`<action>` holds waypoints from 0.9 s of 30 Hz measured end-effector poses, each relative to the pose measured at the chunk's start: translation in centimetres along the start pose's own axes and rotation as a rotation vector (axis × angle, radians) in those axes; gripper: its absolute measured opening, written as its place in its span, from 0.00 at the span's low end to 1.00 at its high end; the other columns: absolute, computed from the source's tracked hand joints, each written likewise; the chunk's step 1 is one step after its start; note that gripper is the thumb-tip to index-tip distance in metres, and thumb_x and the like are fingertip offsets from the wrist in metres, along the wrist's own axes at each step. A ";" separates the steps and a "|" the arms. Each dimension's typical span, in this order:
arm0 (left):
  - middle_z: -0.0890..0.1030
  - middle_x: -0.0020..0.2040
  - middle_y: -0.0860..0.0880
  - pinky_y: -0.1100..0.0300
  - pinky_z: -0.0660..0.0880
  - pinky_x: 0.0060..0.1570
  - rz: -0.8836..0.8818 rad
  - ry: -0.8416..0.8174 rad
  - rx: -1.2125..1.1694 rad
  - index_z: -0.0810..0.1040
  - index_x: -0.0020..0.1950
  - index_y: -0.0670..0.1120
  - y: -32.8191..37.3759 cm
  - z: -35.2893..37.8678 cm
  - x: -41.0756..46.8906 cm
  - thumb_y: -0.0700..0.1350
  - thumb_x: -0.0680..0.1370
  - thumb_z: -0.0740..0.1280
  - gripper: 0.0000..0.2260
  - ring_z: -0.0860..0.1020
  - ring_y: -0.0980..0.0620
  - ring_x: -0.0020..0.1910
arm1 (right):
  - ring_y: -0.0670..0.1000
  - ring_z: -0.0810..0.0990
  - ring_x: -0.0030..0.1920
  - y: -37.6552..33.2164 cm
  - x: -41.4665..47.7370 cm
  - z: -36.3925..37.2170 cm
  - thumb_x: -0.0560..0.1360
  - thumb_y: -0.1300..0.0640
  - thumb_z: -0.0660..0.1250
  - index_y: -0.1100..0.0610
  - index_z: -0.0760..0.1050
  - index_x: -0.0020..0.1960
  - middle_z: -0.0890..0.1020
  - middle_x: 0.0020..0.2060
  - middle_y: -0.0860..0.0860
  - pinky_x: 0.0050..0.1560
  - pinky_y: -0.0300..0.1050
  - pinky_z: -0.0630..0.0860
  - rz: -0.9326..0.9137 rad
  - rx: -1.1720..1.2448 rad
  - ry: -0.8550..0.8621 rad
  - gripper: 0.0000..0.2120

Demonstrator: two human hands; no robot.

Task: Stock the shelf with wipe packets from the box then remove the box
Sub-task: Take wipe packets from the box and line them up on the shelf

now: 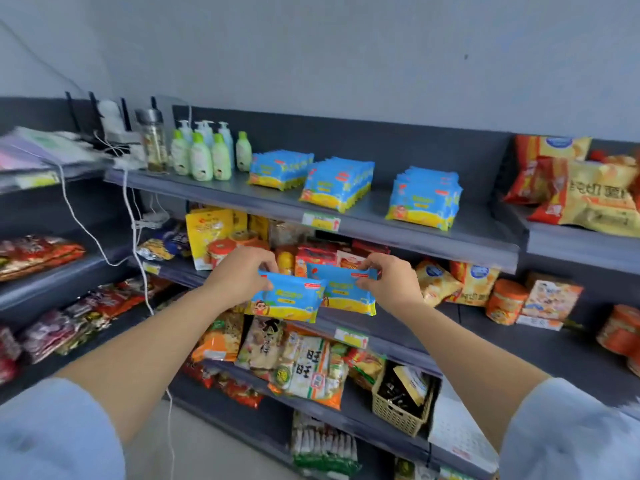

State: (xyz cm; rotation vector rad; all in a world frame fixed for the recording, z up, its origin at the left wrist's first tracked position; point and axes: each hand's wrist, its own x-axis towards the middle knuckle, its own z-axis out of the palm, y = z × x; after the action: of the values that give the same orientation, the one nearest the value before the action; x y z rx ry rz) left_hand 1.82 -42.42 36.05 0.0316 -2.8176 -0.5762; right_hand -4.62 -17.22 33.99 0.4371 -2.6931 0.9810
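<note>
Head view: two flat blue plastic wipe packets, each with a yellow lower band, a cartoon child figure and a small red label near its top edge, are held side by side in the air in front of the second shelf level. The left wipe packet [289, 299] overlaps the near edge of the right wipe packet [348, 289]. The left hand [239, 275] pinches its packet at the upper left corner, thumb and fingers curled onto the edge. The right hand [388, 282] pinches the other at the upper right corner the same way. At 12 o'clock from the hands, three stacks of the same blue packets lie on the grey metal top shelf [377, 216]: the left stack [280, 169] at 11 o'clock, the middle stack [337, 183] at 12, the right stack [424, 197] at 1, each apart from the next. Further out at 10 o'clock stand pale lotion bottles [201, 157], seven as far as can be told, three pump-topped and four green-capped, and beside them one clear glass bottle with a metal lid [152, 140]. At 5 o'clock sits one beige lattice plastic basket [401, 407].
</note>
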 end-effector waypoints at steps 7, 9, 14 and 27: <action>0.79 0.46 0.53 0.58 0.73 0.37 0.031 0.028 -0.067 0.81 0.43 0.47 -5.5 -5.6 3.3 0.40 0.71 0.75 0.05 0.76 0.55 0.40 | 0.49 0.76 0.46 -6.8 4.6 2.4 0.73 0.57 0.73 0.54 0.80 0.52 0.81 0.49 0.51 0.43 0.43 0.73 -0.065 -0.002 0.089 0.09; 0.79 0.45 0.53 0.57 0.75 0.38 0.047 0.035 -0.075 0.81 0.42 0.47 -6.7 -6.6 4.1 0.39 0.71 0.75 0.06 0.77 0.54 0.40 | 0.50 0.76 0.47 -8.2 5.9 3.0 0.72 0.56 0.73 0.54 0.80 0.52 0.81 0.50 0.51 0.44 0.44 0.73 -0.078 0.003 0.118 0.09; 0.80 0.44 0.53 0.55 0.75 0.43 0.054 0.079 -0.117 0.81 0.42 0.47 -9.0 -8.0 6.4 0.39 0.70 0.76 0.06 0.77 0.54 0.44 | 0.51 0.76 0.44 -11.3 9.0 4.1 0.73 0.56 0.72 0.54 0.80 0.52 0.80 0.47 0.51 0.41 0.43 0.72 -0.123 0.000 0.150 0.08; 0.79 0.42 0.53 0.66 0.68 0.35 0.077 0.171 -0.165 0.82 0.44 0.45 -12.6 -9.5 16.3 0.38 0.68 0.77 0.08 0.73 0.62 0.36 | 0.51 0.75 0.39 -13.6 21.0 7.0 0.73 0.57 0.72 0.56 0.79 0.53 0.81 0.47 0.53 0.39 0.42 0.68 -0.191 0.054 0.172 0.09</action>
State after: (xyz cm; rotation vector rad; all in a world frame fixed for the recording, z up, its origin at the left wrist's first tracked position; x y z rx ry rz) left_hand -11.79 -58.86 43.66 -0.0562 -2.5857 -0.7486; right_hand -20.05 -35.76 43.49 0.5810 -2.4265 0.9892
